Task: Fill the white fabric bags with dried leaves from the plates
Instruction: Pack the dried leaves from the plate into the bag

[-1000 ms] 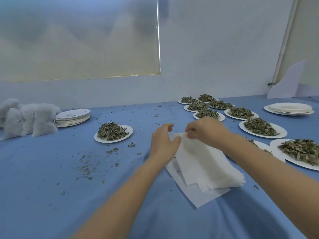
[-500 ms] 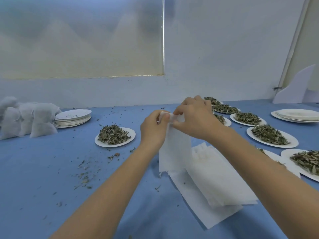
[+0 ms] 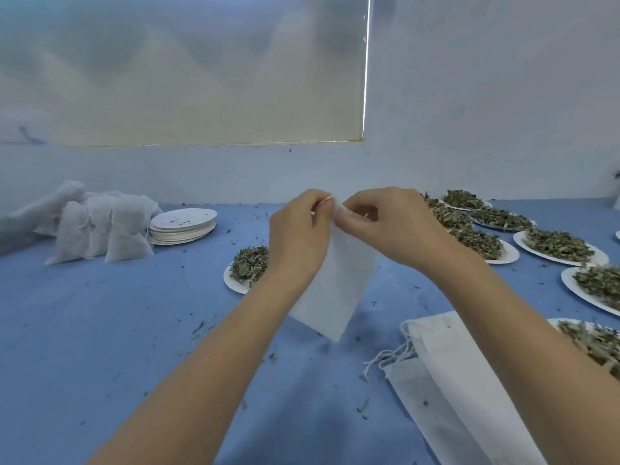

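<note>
Left hand (image 3: 297,239) and right hand (image 3: 391,226): raised together, each pinching the top edge of one flat white bag (image 3: 335,290), which hung clear above the blue table (image 3: 100,330). Stack of empty bags (image 3: 453,391): lying at near right. Filled bags (image 3: 100,226): far left. Stack of empty plates (image 3: 183,226): beside them. Plate of dried leaves (image 3: 246,268): just behind left wrist. Further leaf plates (image 3: 557,246): right.

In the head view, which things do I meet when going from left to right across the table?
Filled bags → stack of empty plates → plate of leaves → left hand → right hand → plates of leaves.
</note>
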The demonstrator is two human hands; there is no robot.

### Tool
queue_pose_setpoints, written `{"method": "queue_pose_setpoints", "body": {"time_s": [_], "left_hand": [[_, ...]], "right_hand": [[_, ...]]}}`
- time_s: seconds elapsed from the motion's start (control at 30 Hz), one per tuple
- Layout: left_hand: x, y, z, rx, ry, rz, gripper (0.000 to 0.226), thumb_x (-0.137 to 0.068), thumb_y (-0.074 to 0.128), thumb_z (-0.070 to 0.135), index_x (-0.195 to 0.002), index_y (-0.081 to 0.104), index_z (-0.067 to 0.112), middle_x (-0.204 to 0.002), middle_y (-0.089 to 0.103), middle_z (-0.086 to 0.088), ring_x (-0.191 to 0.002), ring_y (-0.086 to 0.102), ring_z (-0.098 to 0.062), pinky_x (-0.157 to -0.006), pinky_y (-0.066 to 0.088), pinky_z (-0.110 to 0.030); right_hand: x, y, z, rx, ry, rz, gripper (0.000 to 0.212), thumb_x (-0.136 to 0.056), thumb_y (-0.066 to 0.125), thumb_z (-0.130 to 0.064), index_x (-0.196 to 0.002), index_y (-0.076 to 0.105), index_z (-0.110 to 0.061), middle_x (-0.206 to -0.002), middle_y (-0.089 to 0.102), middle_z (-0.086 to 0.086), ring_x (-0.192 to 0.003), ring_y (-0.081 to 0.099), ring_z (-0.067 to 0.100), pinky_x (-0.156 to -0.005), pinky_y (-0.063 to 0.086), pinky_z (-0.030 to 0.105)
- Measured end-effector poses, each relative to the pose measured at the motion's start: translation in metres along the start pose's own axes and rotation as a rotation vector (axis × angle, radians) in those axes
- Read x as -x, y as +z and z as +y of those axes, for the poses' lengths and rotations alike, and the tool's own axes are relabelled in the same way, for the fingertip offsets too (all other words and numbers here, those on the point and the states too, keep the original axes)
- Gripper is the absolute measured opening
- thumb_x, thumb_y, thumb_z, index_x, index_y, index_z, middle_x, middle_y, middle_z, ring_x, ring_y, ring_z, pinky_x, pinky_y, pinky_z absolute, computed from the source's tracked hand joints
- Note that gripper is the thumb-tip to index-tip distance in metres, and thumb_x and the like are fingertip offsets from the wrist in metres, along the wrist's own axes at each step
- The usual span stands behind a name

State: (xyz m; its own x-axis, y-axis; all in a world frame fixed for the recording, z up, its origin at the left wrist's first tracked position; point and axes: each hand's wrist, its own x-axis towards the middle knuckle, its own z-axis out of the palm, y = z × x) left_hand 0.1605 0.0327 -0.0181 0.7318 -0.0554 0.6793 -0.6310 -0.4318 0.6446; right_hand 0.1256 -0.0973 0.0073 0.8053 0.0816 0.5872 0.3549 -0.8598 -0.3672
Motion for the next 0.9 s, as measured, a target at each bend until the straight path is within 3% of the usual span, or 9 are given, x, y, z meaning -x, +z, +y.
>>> {"method": "queue_pose_setpoints", "body": {"time_s": [0.1,0.23,0.4,0.5,0.6,0.67,0.73,0.83,0.9], "left_hand": [[-0.011,-0.006,-0.010,-0.035,0.016,-0.007,0.016,-0.093,0.052,0.015,-0.092,0.067,0.019,-0.082,0.061,0.015,-0.077,0.055,-0.003,-0.064,0.035,-0.001],[-0.023,-0.014,-0.021,-0.109,0.058,-0.055,0.017,-0.093,0.051,0.015,-0.093,0.067,0.021,-0.077,0.057,0.022,-0.073,0.053,0.002,-0.066,0.035,-0.002],[-0.038,-0.018,-0.032,-0.168,0.031,-0.064,0.019,-0.094,0.047,0.016,-0.093,0.066,0.020,-0.079,0.059,0.018,-0.071,0.051,0.001,-0.064,0.032,0.001],[-0.040,-0.016,-0.031,-0.128,0.035,-0.125,0.020,-0.093,0.048,0.015,-0.089,0.066,0.022,-0.084,0.065,0.014,-0.079,0.055,-0.001,-0.066,0.035,-0.002],[-0.038,-0.014,-0.029,-0.132,0.131,-0.208,0.021,-0.093,0.048,0.014,-0.090,0.067,0.022,-0.087,0.069,0.008,-0.082,0.058,-0.006,-0.072,0.041,-0.012],[-0.039,-0.016,-0.032,-0.199,0.209,-0.225,0.021,-0.095,0.046,0.017,-0.096,0.067,0.021,-0.090,0.069,0.005,-0.086,0.059,-0.012,-0.077,0.041,-0.024],[-0.042,-0.021,-0.040,-0.335,0.301,-0.241,0.026,-0.094,0.041,0.020,-0.107,0.064,0.018,-0.098,0.067,0.001,-0.092,0.057,-0.019,-0.082,0.038,-0.029],[-0.043,-0.026,-0.054,-0.493,0.372,-0.337,0.041,-0.086,0.041,0.009,-0.124,0.054,0.012,-0.112,0.060,-0.007,-0.102,0.051,-0.027,-0.089,0.032,-0.030],[-0.037,-0.026,-0.063,-0.540,0.414,-0.431,0.057,-0.077,0.048,0.007,-0.133,0.044,0.009,-0.120,0.054,-0.008,-0.108,0.047,-0.028,-0.097,0.027,-0.027]], "right_hand": [[-0.012,0.010,-0.004,-0.115,-0.033,-0.077,0.026,-0.091,0.057,-0.039,-0.074,0.070,-0.025,-0.052,0.056,-0.023,-0.057,0.049,-0.009,-0.058,0.034,0.007],[-0.030,0.023,-0.001,-0.154,-0.016,-0.106,0.032,-0.091,0.057,-0.037,-0.067,0.066,-0.019,-0.056,0.057,-0.003,-0.054,0.043,0.006,-0.051,0.032,0.017],[-0.037,0.048,-0.001,-0.262,0.020,-0.069,0.027,-0.094,0.052,-0.026,-0.078,0.065,-0.008,-0.058,0.052,-0.002,-0.055,0.040,0.006,-0.051,0.031,0.015],[-0.038,0.056,0.002,-0.405,0.096,-0.216,0.032,-0.093,0.048,-0.031,-0.075,0.062,-0.009,-0.063,0.052,0.013,-0.056,0.038,0.007,-0.053,0.029,0.018],[-0.039,0.057,0.007,-0.532,0.153,-0.393,0.032,-0.088,0.052,-0.025,-0.057,0.058,-0.024,-0.055,0.056,-0.010,-0.058,0.052,-0.001,-0.053,0.039,0.010],[-0.041,0.060,0.012,-0.671,0.176,-0.439,0.033,-0.093,0.050,-0.029,-0.067,0.069,-0.035,-0.079,0.071,-0.017,-0.083,0.064,-0.006,-0.074,0.048,0.008],[-0.042,0.064,0.017,-0.823,0.215,-0.441,0.025,-0.097,0.048,-0.026,-0.088,0.072,-0.029,-0.097,0.073,-0.008,-0.098,0.066,0.005,-0.090,0.049,0.024],[-0.044,0.068,0.019,-0.957,0.255,-0.452,0.024,-0.099,0.044,-0.018,-0.106,0.067,-0.015,-0.106,0.071,0.001,-0.101,0.066,0.014,-0.089,0.053,0.033],[-0.046,0.071,0.019,-1.042,0.258,-0.475,0.027,-0.099,0.041,-0.016,-0.103,0.067,-0.009,-0.099,0.072,0.003,-0.098,0.067,0.017,-0.087,0.054,0.036]]}}
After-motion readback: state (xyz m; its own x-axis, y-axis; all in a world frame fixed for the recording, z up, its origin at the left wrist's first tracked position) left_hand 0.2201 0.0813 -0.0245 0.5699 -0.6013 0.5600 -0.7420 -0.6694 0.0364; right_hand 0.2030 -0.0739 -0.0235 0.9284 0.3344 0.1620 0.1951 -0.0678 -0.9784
